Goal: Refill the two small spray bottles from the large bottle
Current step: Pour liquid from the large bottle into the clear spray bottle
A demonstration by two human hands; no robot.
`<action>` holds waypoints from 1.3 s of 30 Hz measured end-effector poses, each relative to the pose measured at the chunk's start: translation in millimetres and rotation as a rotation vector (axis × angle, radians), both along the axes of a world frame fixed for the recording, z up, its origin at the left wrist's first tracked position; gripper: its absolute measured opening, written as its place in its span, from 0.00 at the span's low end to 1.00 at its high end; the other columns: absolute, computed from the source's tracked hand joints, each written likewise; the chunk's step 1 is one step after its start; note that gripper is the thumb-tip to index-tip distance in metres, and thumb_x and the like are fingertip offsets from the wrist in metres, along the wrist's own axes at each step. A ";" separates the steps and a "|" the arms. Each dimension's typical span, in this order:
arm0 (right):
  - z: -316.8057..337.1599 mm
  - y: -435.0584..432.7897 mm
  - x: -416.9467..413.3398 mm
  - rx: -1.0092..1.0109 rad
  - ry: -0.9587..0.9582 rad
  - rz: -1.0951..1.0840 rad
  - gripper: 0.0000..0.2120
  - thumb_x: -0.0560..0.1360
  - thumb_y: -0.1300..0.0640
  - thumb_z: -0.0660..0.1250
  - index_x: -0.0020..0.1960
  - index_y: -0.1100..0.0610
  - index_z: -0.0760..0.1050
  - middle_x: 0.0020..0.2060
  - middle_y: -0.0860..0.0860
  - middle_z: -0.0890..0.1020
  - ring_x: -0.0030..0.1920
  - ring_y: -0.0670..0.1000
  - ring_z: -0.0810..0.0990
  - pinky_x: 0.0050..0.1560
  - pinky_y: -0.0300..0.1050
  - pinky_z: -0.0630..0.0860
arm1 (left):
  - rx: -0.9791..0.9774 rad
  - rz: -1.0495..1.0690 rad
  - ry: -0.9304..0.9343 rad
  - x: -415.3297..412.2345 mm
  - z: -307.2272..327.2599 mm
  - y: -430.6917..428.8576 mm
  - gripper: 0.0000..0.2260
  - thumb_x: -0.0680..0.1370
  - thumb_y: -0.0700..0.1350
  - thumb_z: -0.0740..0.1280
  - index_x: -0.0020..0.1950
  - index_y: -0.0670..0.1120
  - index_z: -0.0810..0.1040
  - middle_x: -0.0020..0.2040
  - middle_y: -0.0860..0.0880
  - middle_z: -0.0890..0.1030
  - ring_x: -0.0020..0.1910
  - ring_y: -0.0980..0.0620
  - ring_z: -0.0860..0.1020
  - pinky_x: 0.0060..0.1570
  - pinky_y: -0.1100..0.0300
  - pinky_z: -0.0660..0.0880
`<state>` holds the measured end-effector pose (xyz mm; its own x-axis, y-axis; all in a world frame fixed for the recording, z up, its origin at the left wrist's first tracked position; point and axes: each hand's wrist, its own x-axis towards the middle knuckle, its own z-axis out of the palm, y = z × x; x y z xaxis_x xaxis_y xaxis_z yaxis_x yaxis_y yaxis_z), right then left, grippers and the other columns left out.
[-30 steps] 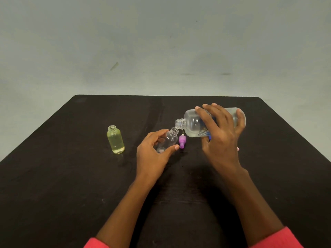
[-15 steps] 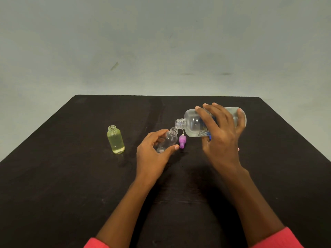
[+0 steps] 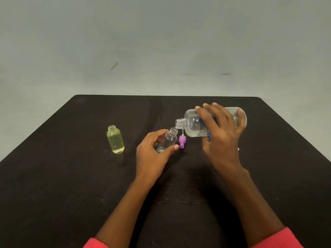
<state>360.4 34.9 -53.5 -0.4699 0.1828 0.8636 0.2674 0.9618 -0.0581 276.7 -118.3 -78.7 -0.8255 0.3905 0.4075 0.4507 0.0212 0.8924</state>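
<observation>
A single wide-angle view, worn on the head, looks forward and down from the near side of the table [image 3: 53, 176]. It sits close enough that both forearms run in from 6 o'clock, their red sleeves [image 3: 279, 238] cut by the bottom edge. The table's far edge lies above mid-frame toward 12 o'clock, and a grey wall [image 3: 161, 42] fills the upper part. The left hand [image 3: 152, 156], holding the small bottle [image 3: 168, 140], sits near centre. The right hand [image 3: 222, 140], gripping the large bottle [image 3: 192, 122], is toward 2 o'clock from it. The table's sides splay toward 4 and 8 o'clock.
</observation>
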 end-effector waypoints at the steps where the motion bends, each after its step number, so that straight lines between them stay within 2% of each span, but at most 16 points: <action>1: -0.1 0.0 -0.1 0.001 -0.001 0.000 0.40 0.59 0.76 0.71 0.67 0.51 0.70 0.63 0.53 0.77 0.68 0.52 0.70 0.73 0.58 0.44 | 0.001 0.000 -0.001 0.0 0.0 -0.1 0.23 0.65 0.41 0.79 0.50 0.63 0.75 0.49 0.57 0.81 0.49 0.67 0.79 0.48 0.75 0.72; 15: 0.1 -0.1 0.0 0.002 0.009 -0.010 0.39 0.58 0.75 0.70 0.66 0.52 0.72 0.63 0.52 0.77 0.67 0.53 0.71 0.72 0.60 0.47 | 0.000 -0.006 -0.024 -0.3 -1.3 0.5 0.21 0.65 0.41 0.79 0.53 0.57 0.78 0.50 0.56 0.82 0.49 0.64 0.79 0.48 0.74 0.72; 39: 0.3 0.5 0.3 0.011 0.017 -0.006 0.38 0.59 0.75 0.70 0.66 0.53 0.72 0.62 0.53 0.77 0.67 0.53 0.72 0.72 0.59 0.47 | 0.004 -0.014 -0.013 2.9 2.5 -0.2 0.23 0.65 0.40 0.79 0.50 0.62 0.76 0.49 0.57 0.81 0.48 0.67 0.78 0.48 0.75 0.72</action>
